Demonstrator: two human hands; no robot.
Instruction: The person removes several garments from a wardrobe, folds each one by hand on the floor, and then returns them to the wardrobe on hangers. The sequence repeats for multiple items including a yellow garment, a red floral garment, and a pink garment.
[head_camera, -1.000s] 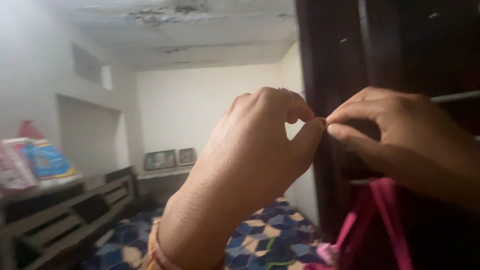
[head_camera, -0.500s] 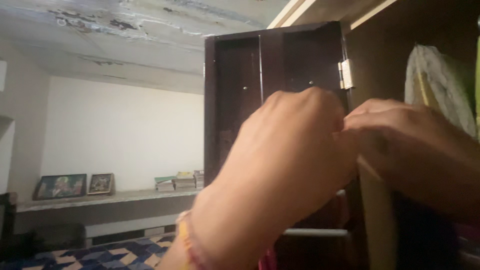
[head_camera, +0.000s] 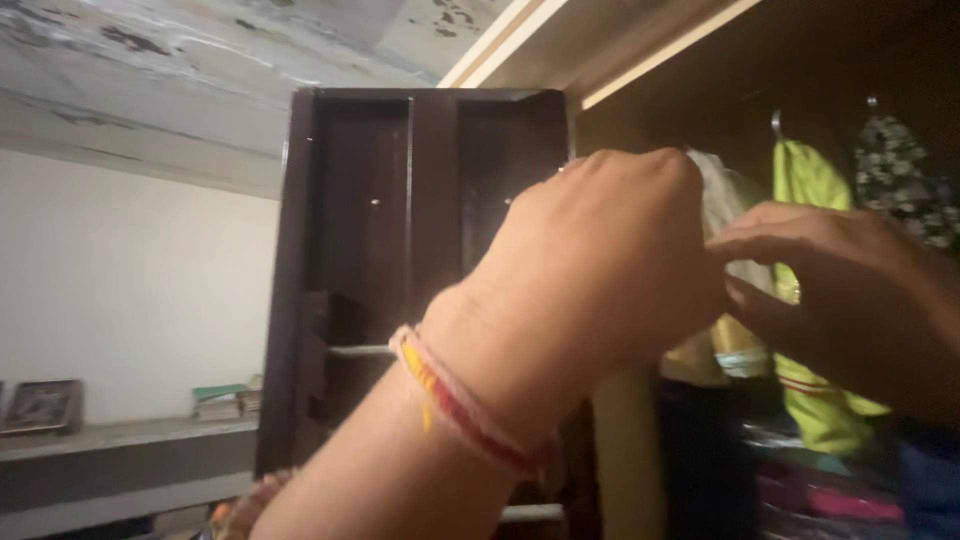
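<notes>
My left hand (head_camera: 600, 260) is raised in the middle of the view with its back toward me and its fingers curled out of sight; a red and yellow thread band circles the wrist. My right hand (head_camera: 840, 300) comes in from the right, forefinger and thumb stretched toward the left hand and slightly apart. The two hands meet in front of a pale hanging garment (head_camera: 728, 190) inside an open wardrobe. Whether anything is pinched between them is hidden.
The dark brown wardrobe door (head_camera: 400, 200) stands open to the left, with metal rails (head_camera: 360, 350) on its inner side. A yellow-green garment (head_camera: 815, 400) and a patterned one (head_camera: 900, 180) hang on hooks. Far left, a wall ledge holds books (head_camera: 225, 400) and a framed picture (head_camera: 40, 405).
The view has swung right and upward, from the room to the wardrobe's inside with its hanging clothes. Both hands stayed together and now sit in front of the pale garment.
</notes>
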